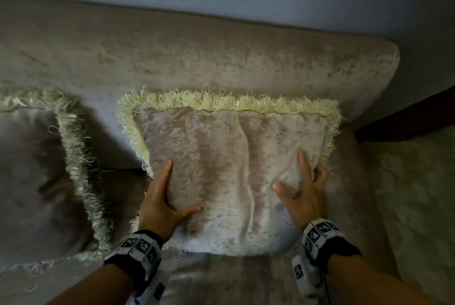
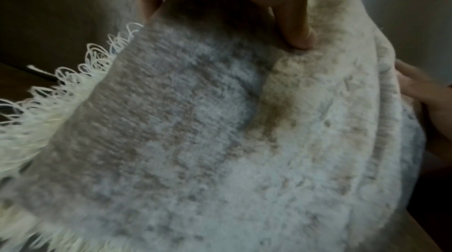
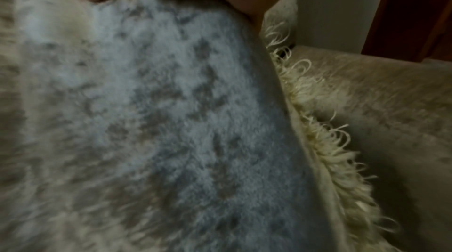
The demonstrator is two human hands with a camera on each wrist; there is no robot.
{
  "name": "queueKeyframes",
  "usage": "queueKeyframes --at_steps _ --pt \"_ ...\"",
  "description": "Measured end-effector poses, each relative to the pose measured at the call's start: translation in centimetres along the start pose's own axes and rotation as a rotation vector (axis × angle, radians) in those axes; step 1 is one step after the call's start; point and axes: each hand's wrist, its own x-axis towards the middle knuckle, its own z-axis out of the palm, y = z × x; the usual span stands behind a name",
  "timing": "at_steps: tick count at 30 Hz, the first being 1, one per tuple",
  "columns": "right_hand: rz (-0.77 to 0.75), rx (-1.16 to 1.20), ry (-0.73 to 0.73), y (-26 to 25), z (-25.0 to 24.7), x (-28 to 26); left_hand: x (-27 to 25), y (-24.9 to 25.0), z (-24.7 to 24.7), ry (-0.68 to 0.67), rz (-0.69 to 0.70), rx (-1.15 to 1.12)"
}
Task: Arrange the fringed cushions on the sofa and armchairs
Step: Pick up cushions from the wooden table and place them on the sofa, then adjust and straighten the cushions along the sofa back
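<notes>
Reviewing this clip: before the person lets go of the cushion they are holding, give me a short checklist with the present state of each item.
1. Both hands on the cushion: ok. Left hand holds its left edge, right hand its right edge.
2. Cushion leaning against the sofa backrest: ok, its top fringe meets it.
3. Bottom edge seated on the sofa seat: cannot tell, hidden under the bulge.
4. Cover smooth: not ok, folds run down the face.
5. Apart from the second cushion: ok, a gap shows.
6. Clear of the armrest: ok.

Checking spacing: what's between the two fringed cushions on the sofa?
Only bare sofa fabric in shadow lies between the left cushion and the held cushion, seen in the head view.
</notes>
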Motion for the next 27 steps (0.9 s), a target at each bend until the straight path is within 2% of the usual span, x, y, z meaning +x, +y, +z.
queueKeyframes --at_steps 8,11,18,21,24,27 --pt "0.068 -0.087 -0.053 3.0 2.9 2.0 0.6 -2.6 2.0 -0.002 -0.047 0.11" --pt "0.096 -0.119 -0.105 3.3 3.6 1.9 1.1 -3.2 2.5 -0.028 -0.125 0.16" --pt "0.124 -0.162 -0.149 3.3 3.2 2.1 1.7 -3.1 2.8 -0.056 -0.182 0.236" --pt "0.138 -0.184 -0.185 2.4 1.8 1.5 0.8 -1.6 2.2 -0.001 -0.196 0.29" --pt "0.131 -0.239 -0.244 1.4 0.0 0.5 -0.3 1.5 1.2 0.09 -0.115 0.419" --pt "0.108 -0.358 -0.347 -0.1 -2.0 -0.4 -0.7 5.2 0.2 0.072 -0.08 0.503"
